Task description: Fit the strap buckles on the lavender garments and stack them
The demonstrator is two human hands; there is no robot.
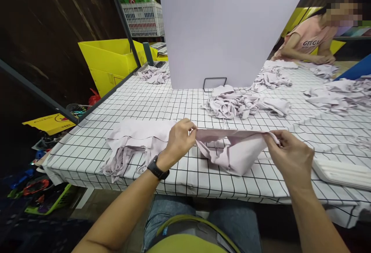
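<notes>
A pale pink fabric garment [245,154] is stretched between my two hands above the table, its upper edge pulled nearly straight. My left hand [183,136], below a black wristwatch, pinches one end of that edge. At the other end my right hand [291,154] grips it between thumb and fingers. The lower part of the garment droops close to the tablecloth. Left of my left hand lies a layered stack of similar pale pink garments [139,139], straps hanging toward the front edge. Beyond my hands is a loose heap of pale pink garments [232,104].
A white board [226,29] stands upright on the checked tablecloth [136,100]. Yellow bins [107,60] stand at the left edge. A white slatted object [344,172] lies right of my right hand. Across the table sits a co-worker [310,40] near more garments.
</notes>
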